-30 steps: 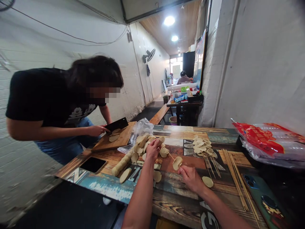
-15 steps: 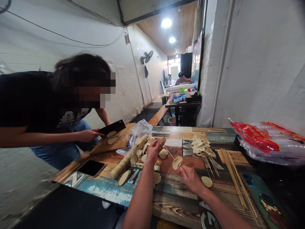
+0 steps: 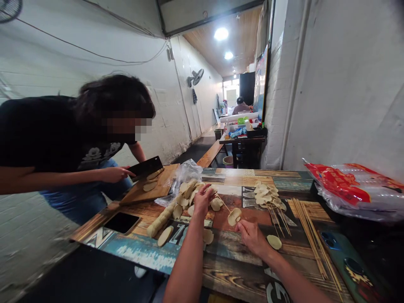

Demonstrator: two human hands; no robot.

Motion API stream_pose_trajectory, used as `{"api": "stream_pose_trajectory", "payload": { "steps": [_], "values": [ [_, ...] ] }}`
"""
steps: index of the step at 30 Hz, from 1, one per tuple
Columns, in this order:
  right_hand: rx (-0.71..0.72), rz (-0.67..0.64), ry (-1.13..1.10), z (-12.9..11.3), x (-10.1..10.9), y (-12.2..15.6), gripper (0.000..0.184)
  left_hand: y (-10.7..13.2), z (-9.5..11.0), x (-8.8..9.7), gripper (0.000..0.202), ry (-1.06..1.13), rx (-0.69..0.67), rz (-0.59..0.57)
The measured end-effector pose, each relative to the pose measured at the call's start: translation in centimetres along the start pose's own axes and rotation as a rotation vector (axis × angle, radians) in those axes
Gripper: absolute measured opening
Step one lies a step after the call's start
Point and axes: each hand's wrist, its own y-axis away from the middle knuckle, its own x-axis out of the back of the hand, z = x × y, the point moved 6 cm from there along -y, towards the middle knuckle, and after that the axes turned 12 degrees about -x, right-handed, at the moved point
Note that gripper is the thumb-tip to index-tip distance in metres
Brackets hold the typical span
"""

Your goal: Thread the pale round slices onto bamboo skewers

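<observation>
My right hand (image 3: 252, 237) pinches a thin wooden skewer (image 3: 224, 203) near one end, where a pale, oval slice (image 3: 234, 216) is threaded on it. At the skewer's other end, my left hand (image 3: 203, 200) closes on another pale slice, mostly hidden behind the fingers. A pile of similar slices (image 3: 188, 191) lies just beyond and left of my left hand. Beside it is a long, pale roll (image 3: 160, 219), apparently cut into slices. One loose slice (image 3: 274, 242) rests to the right of my right hand. Farther back sit several filled skewers (image 3: 267, 195).
Bare skewers (image 3: 307, 235) and a green phone (image 3: 344, 261) lie at right, near a red-printed plastic package (image 3: 356, 185). At left, another person's hand (image 3: 116, 174) holds a black cleaver (image 3: 147, 167) over a wooden cutting board (image 3: 168, 176). A dark phone (image 3: 121, 222) lies nearby.
My left fingers have turned slightly, so their slice shows less. The other person's cleaver has shifted a little lower and left. My right hand stays nearly still.
</observation>
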Motion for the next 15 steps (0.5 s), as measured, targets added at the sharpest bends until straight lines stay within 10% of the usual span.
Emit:
{"api": "stream_pose_trajectory", "payload": {
  "steps": [15],
  "values": [
    [-0.034, -0.093, -0.104, -0.1, -0.4, -0.1, 0.037, 0.4, -1.0, 0.1, 0.011, 0.158, 0.243, 0.091]
  ]
}}
